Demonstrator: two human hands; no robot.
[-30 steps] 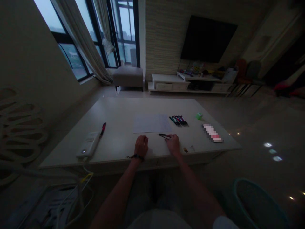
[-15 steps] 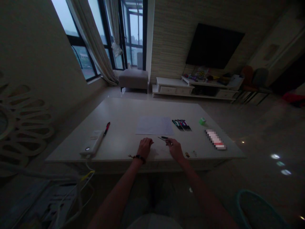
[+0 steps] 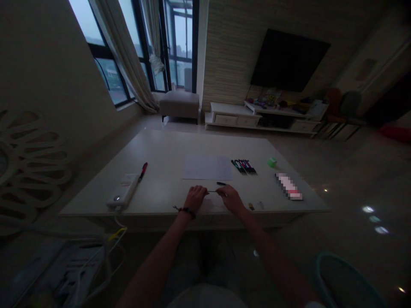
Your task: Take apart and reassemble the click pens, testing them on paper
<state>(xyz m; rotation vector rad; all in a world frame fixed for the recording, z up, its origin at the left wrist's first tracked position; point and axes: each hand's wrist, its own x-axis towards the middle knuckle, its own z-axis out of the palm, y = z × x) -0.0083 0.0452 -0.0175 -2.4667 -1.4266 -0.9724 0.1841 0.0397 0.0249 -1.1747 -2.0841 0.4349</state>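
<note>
My left hand (image 3: 195,198) is closed in a pinch at the table's front edge, a dark bracelet on its wrist. Across from it, my right hand (image 3: 231,199) pinches a thin dark rod (image 3: 212,191) that looks like a pen refill. The rod lies level between the hands, and its left end meets my left fingertips. Whether those fingers also hold a small part is too dim to tell. Just beyond the right fingers lies a short black pen piece (image 3: 221,183). A white sheet of paper (image 3: 207,167) rests farther back, beside a row of several pens (image 3: 244,167).
On the white table (image 3: 167,147) are a white power strip (image 3: 124,190) and a red-and-black pen (image 3: 143,171) at left. A green cube-shaped object (image 3: 272,162) and a blurred-out phone-like object (image 3: 289,186) lie right. Small bits (image 3: 251,206) sit near the front edge.
My right hand has moved slightly left and turned the rod from slanting to level. The rod's end now reaches my left fingertips. My left hand has stayed nearly in place.
</note>
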